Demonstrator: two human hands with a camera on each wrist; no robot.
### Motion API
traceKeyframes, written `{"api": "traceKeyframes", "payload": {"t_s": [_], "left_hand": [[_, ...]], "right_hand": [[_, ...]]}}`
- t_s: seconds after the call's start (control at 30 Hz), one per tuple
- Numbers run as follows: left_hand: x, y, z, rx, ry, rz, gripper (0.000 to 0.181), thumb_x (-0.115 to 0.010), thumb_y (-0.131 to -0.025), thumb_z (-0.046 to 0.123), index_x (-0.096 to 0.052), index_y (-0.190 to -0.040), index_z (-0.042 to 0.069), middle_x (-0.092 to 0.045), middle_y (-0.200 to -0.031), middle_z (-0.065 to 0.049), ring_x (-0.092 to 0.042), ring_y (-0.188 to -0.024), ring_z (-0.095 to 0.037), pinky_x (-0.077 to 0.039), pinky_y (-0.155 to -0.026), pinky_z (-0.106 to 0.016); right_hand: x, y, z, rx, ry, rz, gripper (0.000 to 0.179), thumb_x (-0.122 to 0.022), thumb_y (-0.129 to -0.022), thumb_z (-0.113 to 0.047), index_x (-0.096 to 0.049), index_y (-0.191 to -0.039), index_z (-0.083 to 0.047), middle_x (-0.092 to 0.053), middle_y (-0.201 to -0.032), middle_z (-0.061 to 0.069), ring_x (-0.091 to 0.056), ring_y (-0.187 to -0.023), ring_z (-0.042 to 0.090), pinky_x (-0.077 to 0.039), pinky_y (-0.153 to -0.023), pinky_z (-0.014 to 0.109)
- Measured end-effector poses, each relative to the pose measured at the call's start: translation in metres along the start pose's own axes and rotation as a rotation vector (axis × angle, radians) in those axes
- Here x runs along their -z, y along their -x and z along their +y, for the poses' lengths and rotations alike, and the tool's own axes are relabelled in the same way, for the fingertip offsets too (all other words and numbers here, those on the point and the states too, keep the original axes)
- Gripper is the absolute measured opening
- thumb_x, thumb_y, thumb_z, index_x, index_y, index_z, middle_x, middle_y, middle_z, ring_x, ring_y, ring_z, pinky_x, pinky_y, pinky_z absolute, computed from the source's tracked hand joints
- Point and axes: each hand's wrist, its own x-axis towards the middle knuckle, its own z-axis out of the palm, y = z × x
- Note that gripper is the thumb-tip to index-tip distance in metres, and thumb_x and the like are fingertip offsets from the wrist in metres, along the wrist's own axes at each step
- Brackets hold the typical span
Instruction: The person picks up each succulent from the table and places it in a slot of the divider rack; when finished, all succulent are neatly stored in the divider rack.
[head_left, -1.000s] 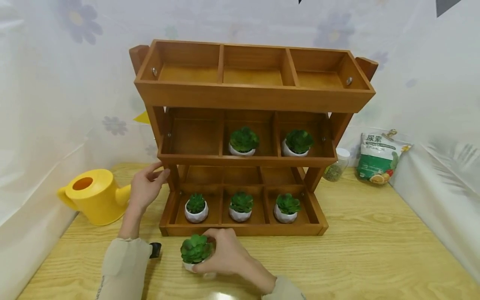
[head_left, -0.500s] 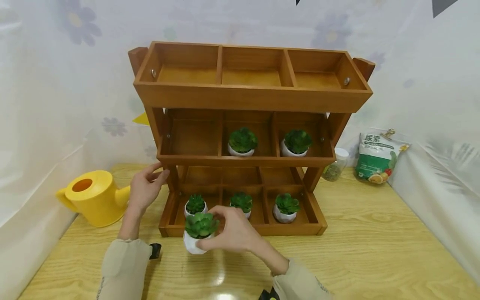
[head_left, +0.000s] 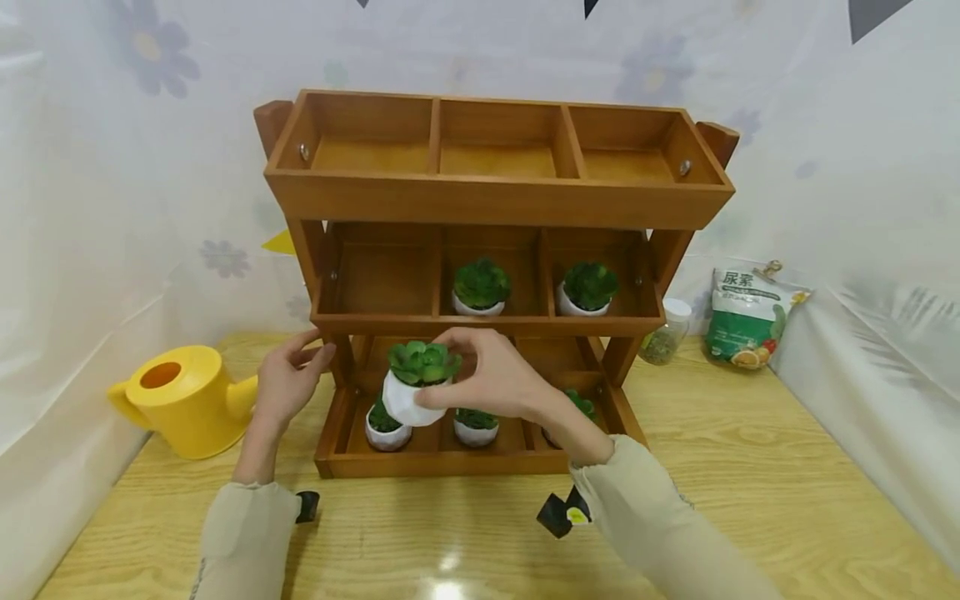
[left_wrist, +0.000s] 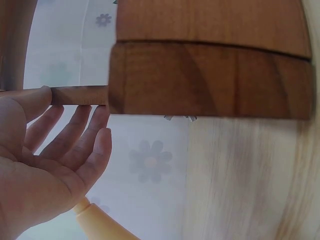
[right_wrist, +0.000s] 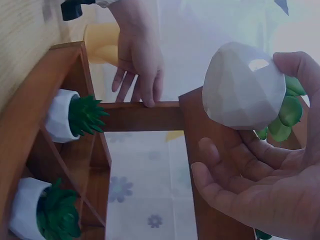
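My right hand (head_left: 498, 375) holds a succulent in a white faceted pot (head_left: 408, 402) by its side, raised in front of the wooden tiered plant shelf (head_left: 495, 200). In the right wrist view the thumb and fingers pinch the pot (right_wrist: 242, 87). My left hand (head_left: 285, 383) grips the shelf's left post, thumb in front and the other fingers partly hidden behind it, as the left wrist view shows. Two potted succulents (head_left: 482, 283) sit in the middle tier, centre and right compartments. The bottom tier holds three more succulents (head_left: 388, 435), partly covered by the right hand and forearm.
A yellow watering can (head_left: 187, 404) stands left of the shelf. Behind the shelf's right side are a lidded jar (head_left: 663, 333) and a green-white bag (head_left: 750, 321) with a clip. The top tier (head_left: 495, 142) has three compartments with nothing in them.
My right hand has lifted the potted succulent from the table in front of the shelf, up past the bottom tier's front edge. The left hand stays at the post.
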Motion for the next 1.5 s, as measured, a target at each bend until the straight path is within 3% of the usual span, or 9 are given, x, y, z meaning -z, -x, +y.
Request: {"api": "traceKeyframes", "payload": {"t_s": [0.27, 0.5, 0.73, 0.97, 1.23, 1.33, 1.5], "left_hand": [[0.001, 0.001, 0.002, 0.012, -0.003, 0.015, 0.051, -0.054, -0.098, 0.032, -0.05, -0.139, 0.002, -0.062, -0.117, -0.028, -0.066, -0.098, -0.039, -0.051, -0.07, -0.017], [-0.001, 0.001, 0.002, 0.012, 0.016, -0.001, 0.051, -0.053, -0.099, 0.031, -0.048, -0.139, 0.001, -0.06, -0.119, -0.03, -0.065, -0.1, -0.041, -0.047, -0.066, -0.011], [-0.002, 0.0, 0.001, -0.008, 0.014, 0.022, 0.049, -0.055, -0.098, 0.03, -0.051, -0.137, 0.0, -0.061, -0.118, -0.029, -0.065, -0.098, -0.041, -0.047, -0.064, -0.009], [0.001, 0.001, 0.001, -0.005, -0.002, 0.005, 0.051, -0.053, -0.099, 0.032, -0.049, -0.139, 0.0, -0.061, -0.118, -0.03, -0.065, -0.098, -0.041, -0.047, -0.064, -0.01], [0.002, 0.001, 0.001, -0.011, -0.005, -0.01, 0.052, -0.052, -0.099, 0.033, -0.047, -0.14, 0.001, -0.06, -0.119, -0.03, -0.065, -0.099, -0.041, -0.046, -0.065, -0.01], [0.002, 0.001, 0.002, -0.01, -0.003, -0.006, 0.053, -0.053, -0.099, 0.033, -0.048, -0.14, 0.001, -0.06, -0.12, -0.03, -0.065, -0.099, -0.041, -0.046, -0.065, -0.009], [-0.001, 0.002, 0.003, -0.012, 0.006, -0.007, 0.052, -0.053, -0.099, 0.032, -0.049, -0.139, 0.0, -0.061, -0.119, -0.03, -0.065, -0.098, -0.041, -0.046, -0.064, -0.01]], "right_hand": [[0.017, -0.007, -0.012, 0.024, 0.045, 0.008, 0.05, -0.077, -0.077, -0.026, -0.06, -0.121, -0.007, -0.067, -0.097, 0.002, -0.066, -0.075, 0.02, -0.055, -0.068, 0.033], [0.023, -0.022, -0.029, 0.055, 0.073, 0.113, 0.045, -0.079, -0.076, -0.028, -0.063, -0.114, -0.009, -0.067, -0.092, 0.0, -0.066, -0.073, 0.02, -0.055, -0.065, 0.033], [0.02, -0.046, -0.046, 0.078, 0.103, 0.199, 0.047, -0.077, -0.078, -0.032, -0.062, -0.115, -0.008, -0.067, -0.091, -0.002, -0.064, -0.072, 0.016, -0.054, -0.063, 0.032], [0.017, -0.066, -0.051, 0.026, 0.187, 0.17, 0.054, -0.076, -0.077, -0.038, -0.061, -0.12, -0.009, -0.065, -0.094, -0.002, -0.062, -0.073, 0.015, -0.052, -0.063, 0.029], [0.015, -0.086, -0.045, 0.013, 0.2, 0.115, 0.055, -0.076, -0.078, -0.034, -0.059, -0.123, -0.007, -0.065, -0.092, 0.003, -0.065, -0.066, 0.016, -0.054, -0.06, 0.027], [0.011, -0.092, -0.042, 0.014, 0.256, 0.132, 0.053, -0.076, -0.078, -0.036, -0.061, -0.12, -0.008, -0.066, -0.092, 0.001, -0.064, -0.071, 0.015, -0.052, -0.062, 0.025], [0.01, -0.1, -0.045, 0.003, 0.374, 0.147, 0.058, -0.075, -0.077, -0.039, -0.06, -0.124, -0.008, -0.065, -0.11, 0.002, -0.06, -0.091, 0.015, -0.05, -0.076, 0.026]]}}
